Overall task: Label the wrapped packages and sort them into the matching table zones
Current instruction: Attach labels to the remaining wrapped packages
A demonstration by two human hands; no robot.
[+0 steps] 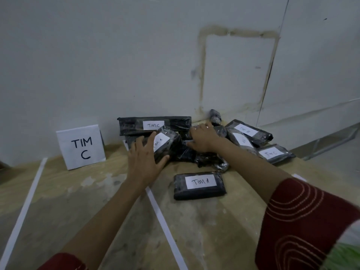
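Observation:
Several black wrapped packages with white labels lie piled at the back of the table (97, 201). My left hand (145, 158) reaches a tilted package marked TIM A (167, 145); its spread fingers lie on the package's left end and the thumb runs along its near edge. My right hand (204, 139) is draped over an unlabelled black package (187, 152) in the middle of the pile, with fingers bent over its far side and thumb at its near side. A second TIM A package (200, 185) lies flat in front of the pile.
A white TIM C sign (80, 147) stands at the back left. White tape lines (165, 221) divide the tabletop into zones. A long TIM C package (153, 124), a TIM B package (247, 130) and another TIM C package (272, 152) lie near the wall.

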